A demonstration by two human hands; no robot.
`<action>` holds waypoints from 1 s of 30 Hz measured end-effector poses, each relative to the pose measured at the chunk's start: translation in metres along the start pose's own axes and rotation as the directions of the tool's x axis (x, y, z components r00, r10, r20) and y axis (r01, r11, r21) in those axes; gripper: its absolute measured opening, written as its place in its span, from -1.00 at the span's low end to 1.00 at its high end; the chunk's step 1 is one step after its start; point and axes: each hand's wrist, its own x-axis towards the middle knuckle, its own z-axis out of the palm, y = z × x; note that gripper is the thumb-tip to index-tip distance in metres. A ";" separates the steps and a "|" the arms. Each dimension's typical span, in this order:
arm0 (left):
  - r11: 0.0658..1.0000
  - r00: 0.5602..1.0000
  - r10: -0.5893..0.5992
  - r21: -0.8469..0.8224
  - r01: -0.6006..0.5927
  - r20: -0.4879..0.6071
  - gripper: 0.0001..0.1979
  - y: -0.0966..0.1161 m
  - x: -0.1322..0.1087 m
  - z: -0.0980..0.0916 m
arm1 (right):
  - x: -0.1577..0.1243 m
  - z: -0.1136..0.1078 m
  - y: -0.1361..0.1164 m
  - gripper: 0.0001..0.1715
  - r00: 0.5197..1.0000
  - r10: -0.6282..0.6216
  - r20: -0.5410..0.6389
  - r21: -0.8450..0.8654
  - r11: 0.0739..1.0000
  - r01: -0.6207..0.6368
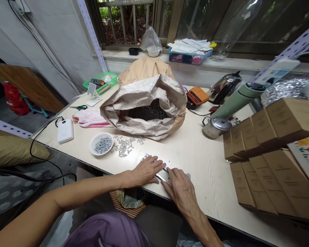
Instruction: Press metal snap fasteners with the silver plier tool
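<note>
A narrow silvery metal rail [160, 177] lies near the table's front edge, mostly covered by my two hands; its exact kind is hidden. My left hand [148, 169] rests over its left part, fingers lying across it and thumb on the near side. One end of metal [145, 156] shows past those fingers. My right hand [182, 188] is closed around the right part, thumb toward my left hand. A small grey metal edge [189, 175] sticks out beyond it. Left of my hands, small silvery metal pins [125, 146] lie loose beside a white bowl [92, 145] filled with similar pieces.
A large open sack [144, 128] of dark small parts stands behind the pins. Stacked cardboard boxes [267, 175] line the right side, near a metal cup [216, 127] and green flask [237, 101]. Leftward lie a pink-white cloth [94, 117], white power bank [65, 131] and scissors [79, 107].
</note>
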 end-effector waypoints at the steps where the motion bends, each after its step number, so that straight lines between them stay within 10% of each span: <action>1: 1.000 0.999 0.018 0.006 -0.018 0.035 -0.41 -0.002 0.005 0.001 | -0.002 0.000 0.000 -0.63 1.000 0.005 0.002 0.007 1.000 -0.005; 6: 0.998 0.991 0.048 0.037 -0.054 0.125 -0.36 -0.007 0.018 -0.004 | -0.010 0.000 0.000 -0.40 0.998 0.058 0.032 -0.049 0.997 -0.056; 17: 0.998 0.997 -0.055 -0.024 0.057 0.046 -0.73 0.006 0.015 0.003 | 0.013 -0.015 -0.003 -0.90 0.961 0.115 0.252 -0.143 0.986 -0.080; 30: 0.988 0.984 -0.153 0.014 0.153 0.086 -0.73 0.014 0.015 0.014 | 0.017 -0.011 0.003 -0.87 0.932 0.096 0.349 -0.086 0.994 -0.071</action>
